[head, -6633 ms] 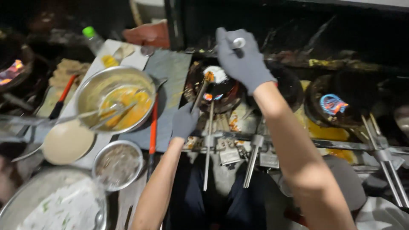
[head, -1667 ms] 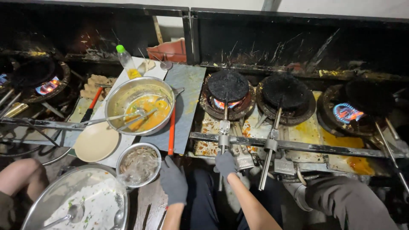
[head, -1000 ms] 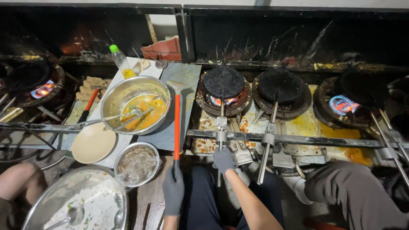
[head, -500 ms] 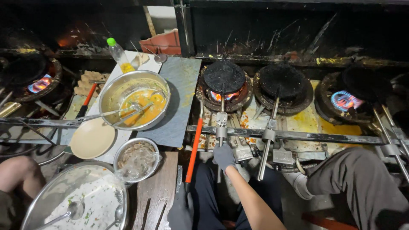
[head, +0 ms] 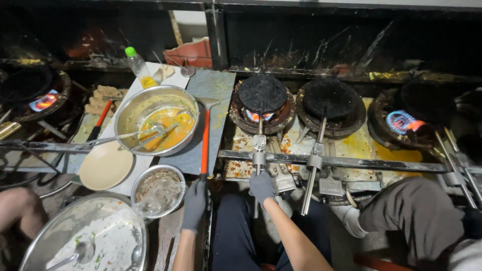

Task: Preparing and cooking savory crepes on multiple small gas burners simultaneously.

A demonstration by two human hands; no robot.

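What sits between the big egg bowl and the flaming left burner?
In the head view, the red-handled spatula on the grey slab lies between bowl and burner.

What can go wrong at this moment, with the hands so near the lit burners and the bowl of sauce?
1. The right hand grips the metal handle of a closed pan over an open flame; the handle may be hot through the thin glove.
2. The left hand holds the orange-handled spatula close to the steel bowl of orange sauce; a careless swing might knock it and spill.
3. The co-worker's leg is close; a pulled pan might hit it.
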